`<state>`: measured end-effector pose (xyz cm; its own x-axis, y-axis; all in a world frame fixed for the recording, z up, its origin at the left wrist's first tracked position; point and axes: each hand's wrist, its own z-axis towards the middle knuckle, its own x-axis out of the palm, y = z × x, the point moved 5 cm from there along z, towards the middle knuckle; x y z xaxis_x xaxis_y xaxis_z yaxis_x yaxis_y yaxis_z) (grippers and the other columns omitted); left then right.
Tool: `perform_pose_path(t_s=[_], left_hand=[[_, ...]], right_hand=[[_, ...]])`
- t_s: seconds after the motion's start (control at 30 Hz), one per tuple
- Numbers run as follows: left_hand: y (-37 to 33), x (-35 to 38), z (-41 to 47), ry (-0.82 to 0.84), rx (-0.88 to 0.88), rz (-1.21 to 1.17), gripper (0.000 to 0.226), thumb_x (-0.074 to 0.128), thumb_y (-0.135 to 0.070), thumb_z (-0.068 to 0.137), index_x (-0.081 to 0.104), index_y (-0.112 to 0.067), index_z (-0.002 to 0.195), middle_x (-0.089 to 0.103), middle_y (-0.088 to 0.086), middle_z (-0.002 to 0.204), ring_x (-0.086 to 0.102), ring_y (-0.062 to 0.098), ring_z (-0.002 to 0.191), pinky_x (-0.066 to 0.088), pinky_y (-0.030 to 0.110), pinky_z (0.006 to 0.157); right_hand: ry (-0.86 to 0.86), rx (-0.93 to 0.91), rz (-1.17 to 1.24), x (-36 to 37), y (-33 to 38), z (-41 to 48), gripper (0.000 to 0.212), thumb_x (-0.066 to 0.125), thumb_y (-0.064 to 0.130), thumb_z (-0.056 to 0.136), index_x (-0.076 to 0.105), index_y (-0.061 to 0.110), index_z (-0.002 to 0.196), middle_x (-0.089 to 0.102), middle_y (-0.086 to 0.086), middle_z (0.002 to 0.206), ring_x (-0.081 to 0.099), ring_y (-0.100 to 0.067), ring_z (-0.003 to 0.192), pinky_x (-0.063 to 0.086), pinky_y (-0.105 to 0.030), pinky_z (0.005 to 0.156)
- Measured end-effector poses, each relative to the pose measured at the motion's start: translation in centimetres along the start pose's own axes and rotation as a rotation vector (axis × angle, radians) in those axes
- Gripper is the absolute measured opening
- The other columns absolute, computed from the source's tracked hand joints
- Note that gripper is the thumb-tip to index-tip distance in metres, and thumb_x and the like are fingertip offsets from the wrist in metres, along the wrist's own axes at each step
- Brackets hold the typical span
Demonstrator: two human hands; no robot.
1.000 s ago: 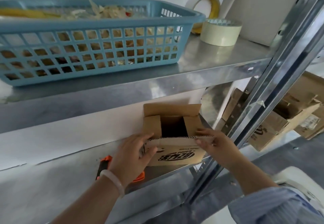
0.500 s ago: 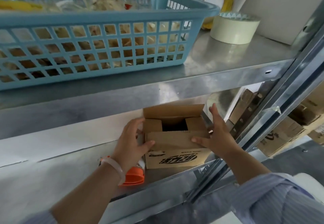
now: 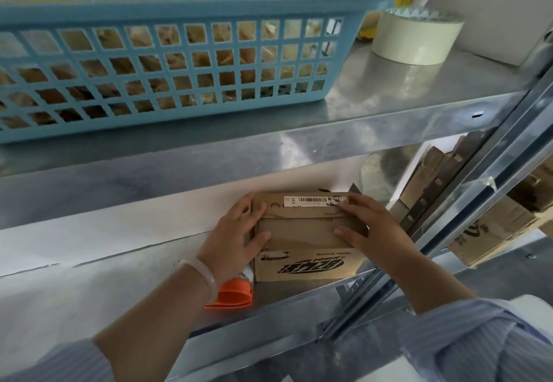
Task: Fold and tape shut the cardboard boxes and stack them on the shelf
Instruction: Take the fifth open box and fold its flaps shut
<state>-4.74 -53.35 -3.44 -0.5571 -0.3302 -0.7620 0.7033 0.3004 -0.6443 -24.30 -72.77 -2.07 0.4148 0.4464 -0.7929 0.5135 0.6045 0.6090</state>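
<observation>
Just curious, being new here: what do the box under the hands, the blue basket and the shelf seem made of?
Box: matte brown cardboard, creased flaps, printed logo. Basket: blue plastic, apparently moulded, with a smooth grid wall. Shelf: sheet metal, perhaps galvanised steel, judging by its grey reflective sheen.

Head view; close, looking down

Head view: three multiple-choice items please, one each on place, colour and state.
1. The cream roll of tape stands: A on the floor; B on the upper metal shelf; C on a hook.
2. The plastic tool by the left wrist is: A green; B black; C orange.
3. The small brown cardboard box's top flaps are: A folded down; B upright; C torn off.
B, it sits right of the blue plastic basket; C, its body shows orange; A, left hand and right hand hold them down.
</observation>
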Motion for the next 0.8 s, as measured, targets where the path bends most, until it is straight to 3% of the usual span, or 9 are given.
perform_pose_path(t_s=[0.1, 0.2, 0.3, 0.4, 0.47, 0.53, 0.63, 0.73, 0.8], left_hand=[[-0.2, 0.4, -0.5, 0.001, 0.003, 0.024, 0.056, 0.040, -0.045, 0.100, 0.025, -0.031, 0.152, 0.008, -0.020, 0.161, 0.013, 0.005, 0.148, 0.020, 0.038, 0.122], [-0.9, 0.3, -1.0, -0.030, 0.010, 0.173, 0.052, 0.034, -0.042, 0.103, 0.024, -0.029, 0.152, 0.009, -0.018, 0.161, 0.016, 0.007, 0.146, 0.015, 0.027, 0.119], [-1.0, 0.4, -1.2, -0.028, -0.001, 0.185, 0.051, 0.032, -0.040, 0.104, 0.022, -0.029, 0.153, 0.006, -0.019, 0.160, 0.016, 0.008, 0.146, 0.016, 0.028, 0.118], [-0.7, -0.4, -1.6, -0.003, -0.024, 0.075, 0.055, 0.037, -0.044, 0.101, 0.022, -0.032, 0.153, 0.010, -0.022, 0.158, 0.015, 0.007, 0.147, 0.018, 0.036, 0.122], [-0.4, -1.3, -2.8, -0.050, -0.039, 0.066, 0.060, 0.043, -0.050, 0.097, 0.028, -0.032, 0.152, 0.024, -0.017, 0.156, 0.019, 0.006, 0.144, 0.018, 0.033, 0.120], [1.1, -2.0, -4.5, -0.084, -0.092, 0.097, 0.071, 0.044, -0.067, 0.087, 0.036, -0.032, 0.149, 0.038, -0.014, 0.149, 0.027, 0.007, 0.138, 0.022, 0.029, 0.115], [4.6, -1.8, -6.1, 0.034, -0.185, 0.166, 0.095, 0.039, -0.090, 0.069, 0.034, -0.037, 0.148, 0.043, -0.014, 0.146, 0.036, 0.010, 0.136, 0.032, 0.035, 0.114], [6.2, -0.7, -6.2, 0.199, -0.216, 0.176, 0.086, 0.064, -0.068, 0.079, 0.028, -0.037, 0.150, 0.042, -0.009, 0.148, 0.042, 0.016, 0.134, 0.039, 0.039, 0.111], [5.5, -0.2, -5.7, 0.245, -0.154, 0.277, 0.081, 0.067, -0.056, 0.083, 0.030, -0.032, 0.150, 0.040, -0.005, 0.147, 0.041, 0.020, 0.132, 0.036, 0.038, 0.111]], right_hand=[[0.036, -0.026, -0.296, 0.5, 1.1, -0.2, 0.065, 0.043, 0.058, 0.095, 0.032, 0.029, 0.152, 0.018, 0.013, 0.161, 0.014, -0.011, 0.148, 0.012, -0.033, 0.122], [0.088, -0.131, -0.590, 2.1, 3.0, -0.8, 0.094, -0.007, 0.080, 0.080, -0.001, 0.024, 0.154, -0.010, 0.007, 0.161, -0.013, -0.013, 0.150, -0.008, -0.038, 0.122], [0.094, -0.187, -0.636, 3.4, 4.3, -1.2, 0.099, -0.030, 0.079, 0.069, -0.004, 0.035, 0.153, -0.008, 0.004, 0.163, -0.013, -0.014, 0.150, -0.017, -0.038, 0.118], [0.102, -0.193, -0.622, 3.4, 4.4, -0.7, 0.099, -0.031, 0.080, 0.065, -0.004, 0.040, 0.151, -0.003, 0.008, 0.164, -0.010, -0.011, 0.150, -0.017, -0.034, 0.117], [0.099, -0.198, -0.613, 3.3, 4.2, -0.4, 0.098, -0.028, 0.083, 0.064, -0.003, 0.041, 0.149, 0.000, 0.010, 0.164, -0.007, -0.009, 0.150, -0.017, -0.031, 0.116], [0.099, -0.195, -0.613, 3.2, 4.3, -0.4, 0.102, -0.026, 0.085, 0.063, 0.004, 0.041, 0.150, 0.003, 0.012, 0.163, -0.004, -0.008, 0.150, -0.017, -0.029, 0.115], [0.096, -0.181, -0.598, 3.3, 4.3, -0.4, 0.105, -0.024, 0.087, 0.063, 0.011, 0.043, 0.151, 0.006, 0.013, 0.163, -0.001, -0.008, 0.150, -0.015, -0.028, 0.115], [0.098, -0.175, -0.589, 3.3, 4.2, -0.4, 0.105, -0.023, 0.087, 0.063, 0.012, 0.043, 0.151, 0.007, 0.013, 0.163, 0.000, -0.009, 0.150, -0.013, -0.029, 0.116], [0.095, -0.177, -0.582, 3.3, 4.3, -0.4, 0.108, -0.023, 0.088, 0.061, 0.015, 0.042, 0.151, 0.009, 0.012, 0.163, 0.001, -0.010, 0.151, -0.013, -0.028, 0.116]])
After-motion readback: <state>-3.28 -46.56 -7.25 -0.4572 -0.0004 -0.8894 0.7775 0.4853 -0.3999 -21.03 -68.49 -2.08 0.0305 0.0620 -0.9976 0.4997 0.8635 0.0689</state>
